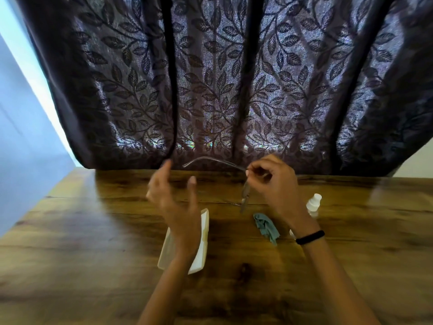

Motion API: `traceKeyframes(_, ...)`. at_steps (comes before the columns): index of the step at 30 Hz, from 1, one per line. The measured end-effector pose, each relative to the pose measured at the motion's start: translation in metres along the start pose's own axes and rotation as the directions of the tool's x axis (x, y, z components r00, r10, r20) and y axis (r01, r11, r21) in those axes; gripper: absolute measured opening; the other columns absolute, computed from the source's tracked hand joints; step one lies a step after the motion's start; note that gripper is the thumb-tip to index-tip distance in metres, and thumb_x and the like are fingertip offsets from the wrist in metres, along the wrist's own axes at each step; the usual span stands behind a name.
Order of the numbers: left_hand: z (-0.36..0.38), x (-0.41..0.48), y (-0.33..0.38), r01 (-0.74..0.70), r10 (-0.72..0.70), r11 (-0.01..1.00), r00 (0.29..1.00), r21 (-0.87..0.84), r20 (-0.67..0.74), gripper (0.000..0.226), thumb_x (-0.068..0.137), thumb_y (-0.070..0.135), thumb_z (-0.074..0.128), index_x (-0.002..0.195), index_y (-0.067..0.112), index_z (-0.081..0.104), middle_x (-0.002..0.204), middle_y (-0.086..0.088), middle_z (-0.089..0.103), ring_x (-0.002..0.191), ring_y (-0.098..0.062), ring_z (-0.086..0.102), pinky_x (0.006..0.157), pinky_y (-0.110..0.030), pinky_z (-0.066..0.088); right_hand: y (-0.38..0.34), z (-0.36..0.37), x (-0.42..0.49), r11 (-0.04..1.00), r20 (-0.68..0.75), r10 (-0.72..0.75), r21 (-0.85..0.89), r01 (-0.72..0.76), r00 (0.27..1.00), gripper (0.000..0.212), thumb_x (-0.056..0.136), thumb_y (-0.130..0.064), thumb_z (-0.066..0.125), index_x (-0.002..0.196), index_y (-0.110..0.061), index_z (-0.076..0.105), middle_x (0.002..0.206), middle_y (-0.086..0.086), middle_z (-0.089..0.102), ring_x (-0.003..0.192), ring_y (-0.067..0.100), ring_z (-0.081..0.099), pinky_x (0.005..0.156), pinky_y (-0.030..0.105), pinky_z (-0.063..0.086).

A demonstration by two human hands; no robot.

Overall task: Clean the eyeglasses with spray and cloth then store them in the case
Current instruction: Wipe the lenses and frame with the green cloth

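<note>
My right hand (274, 181) pinches thin clear-framed eyeglasses (244, 194) above the wooden table; one temple arm sticks out to the left and the front hangs down edge-on. My left hand (174, 195) is raised to the left of them, fingers spread, holding nothing, and looks blurred. Under my left wrist lies the white glasses case (203, 233), partly hidden by my forearm. A crumpled teal cloth (267, 227) lies on the table below my right hand. A small white spray bottle (313, 204) stands just right of my right wrist.
The wooden table (93, 242) runs wide on both sides. A dark leaf-patterned curtain (210, 78) hangs right behind its far edge. A pale wall (21, 113) shows at the left. A black band (310, 237) circles my right wrist.
</note>
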State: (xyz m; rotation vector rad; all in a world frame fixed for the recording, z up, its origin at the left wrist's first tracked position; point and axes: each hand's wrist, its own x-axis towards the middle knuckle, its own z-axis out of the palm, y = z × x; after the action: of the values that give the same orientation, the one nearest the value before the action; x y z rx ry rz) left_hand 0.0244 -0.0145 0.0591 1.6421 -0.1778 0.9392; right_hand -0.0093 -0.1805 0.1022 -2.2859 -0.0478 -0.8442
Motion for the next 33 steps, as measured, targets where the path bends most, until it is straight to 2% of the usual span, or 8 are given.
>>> traceKeyframes(2, 0.002, 0.009, 0.011, -0.281, 0.278, 0.959, 0.917, -0.031, 0.288, 0.032, 0.082, 0.023, 0.064, 0.112, 0.014, 0.061, 0.107, 0.004, 0.06, 0.109, -0.014, 0.046, 0.093, -0.025, 0.036, -0.001, 0.002, -0.001, 0.999, 0.031, -0.018, -0.05, 0.019, 0.999, 0.011, 0.083, -0.019, 0.064, 0.088, -0.01, 0.068, 0.087, 0.002, 0.059, 0.087, 0.02, 0.053, 0.075, 0.041, 0.051)
traceKeyframes(5, 0.011, 0.021, 0.023, -0.439, 0.383, 0.896, 0.679, -0.072, 0.627, 0.035, 0.077, 0.023, 0.064, 0.111, 0.014, 0.064, 0.105, 0.002, 0.069, 0.115, -0.019, 0.052, 0.098, -0.038, 0.04, -0.003, 0.004, 0.0, 0.99, 0.061, -0.066, -0.119, 0.073, 0.996, 0.013, 0.083, -0.02, 0.065, 0.09, -0.01, 0.069, 0.086, 0.003, 0.059, 0.087, 0.017, 0.045, 0.073, 0.033, 0.044)
traceKeyframes(10, 0.021, 0.031, 0.026, -0.544, 0.33, 0.838, 0.564, 0.04, 0.757, 0.048, 0.074, 0.023, 0.062, 0.12, 0.012, 0.058, 0.096, -0.007, 0.071, 0.102, -0.024, 0.057, 0.092, -0.034, 0.036, -0.004, -0.002, -0.004, 0.973, 0.14, -0.135, -0.169, 0.158, 0.981, 0.015, 0.085, -0.023, 0.063, 0.094, -0.012, 0.07, 0.087, -0.001, 0.051, 0.089, 0.014, 0.039, 0.071, 0.021, 0.033)
traceKeyframes(14, 0.026, 0.04, 0.029, -0.546, 0.328, 0.838, 0.485, -0.012, 0.81, 0.019, 0.069, 0.019, 0.065, 0.084, 0.009, 0.068, 0.07, -0.008, 0.066, 0.078, -0.029, 0.057, 0.076, -0.035, 0.041, -0.007, -0.001, -0.008, 0.968, 0.139, -0.174, -0.158, 0.195, 0.975, 0.013, 0.085, -0.014, 0.062, 0.095, -0.01, 0.07, 0.09, 0.004, 0.055, 0.091, 0.013, 0.04, 0.074, 0.016, 0.031)
traceKeyframes(17, 0.028, 0.041, 0.028, -0.543, 0.348, 0.839, 0.473, -0.043, 0.809, 0.016, 0.069, 0.014, 0.065, 0.083, 0.007, 0.071, 0.067, -0.009, 0.066, 0.071, -0.029, 0.057, 0.073, -0.027, 0.037, -0.006, 0.001, -0.01, 0.987, 0.066, -0.137, -0.076, 0.142, 0.988, 0.012, 0.086, -0.008, 0.06, 0.093, -0.007, 0.07, 0.089, 0.004, 0.058, 0.088, 0.015, 0.047, 0.074, 0.013, 0.035)
traceKeyframes(21, 0.024, 0.043, 0.023, -0.534, 0.366, 0.845, 0.544, -0.025, 0.755, 0.019, 0.07, 0.003, 0.067, 0.088, 0.004, 0.073, 0.072, -0.008, 0.07, 0.075, -0.026, 0.061, 0.08, -0.022, 0.036, 0.008, 0.004, -0.016, 0.998, -0.101, -0.039, -0.044, 0.035, 0.994, 0.01, 0.085, -0.004, 0.061, 0.089, -0.007, 0.07, 0.086, 0.0, 0.058, 0.075, 0.008, 0.052, 0.065, 0.01, 0.041)
traceKeyframes(27, 0.018, 0.038, 0.024, -0.407, 0.296, 0.914, 0.639, -0.014, 0.71, 0.011, 0.072, 0.007, 0.066, 0.079, 0.004, 0.074, 0.072, -0.007, 0.071, 0.075, -0.02, 0.061, 0.075, -0.02, 0.042, 0.057, 0.024, -0.04, 0.904, 0.134, 0.332, -0.327, -0.275, 0.934, 0.013, 0.09, -0.015, 0.056, 0.093, -0.008, 0.066, 0.098, 0.011, 0.066, 0.083, 0.021, 0.059, 0.073, 0.032, 0.049)
traceKeyframes(33, 0.016, 0.037, 0.019, -0.444, 0.271, 0.895, 0.6, 0.032, 0.753, 0.02, 0.079, 0.015, 0.058, 0.08, 0.001, 0.073, 0.074, -0.009, 0.072, 0.08, -0.019, 0.06, 0.08, -0.03, 0.046, 0.073, 0.048, -0.069, 0.743, 0.267, 0.538, -0.599, -0.3, 0.8, 0.033, 0.089, -0.023, 0.057, 0.12, -0.013, 0.055, 0.134, 0.008, 0.048, 0.123, 0.031, 0.042, 0.086, 0.037, 0.048)
